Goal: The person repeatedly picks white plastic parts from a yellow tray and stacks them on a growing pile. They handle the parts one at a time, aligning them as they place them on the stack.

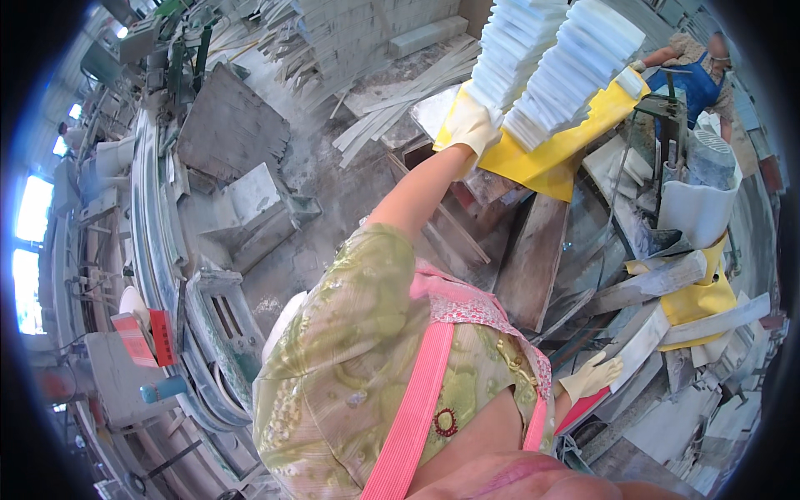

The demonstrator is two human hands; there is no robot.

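My left hand (pixel 472 127), in a pale cream glove, reaches far forward to the near end of a row of white strips (pixel 512 58). Its fingers are bent around the end strip, partly hidden by it. A second row of stacked white strips (pixel 575 71) stands just to the right. Both rows rest on a yellow sheet (pixel 533 167) draped over a bench. Low at the right, beside my body, my right hand (pixel 590 377) wears a similar glove. Its fingers are spread, with nothing in them, close to white slabs.
Another person (pixel 696 75) in a blue apron is at the bench's far right end. Long thin strips (pixel 408 100) lie beyond my left arm. A curved metal machine rail (pixel 154 225) and a red box (pixel 143 337) are at left; a white bucket (pixel 696 204) is at right.
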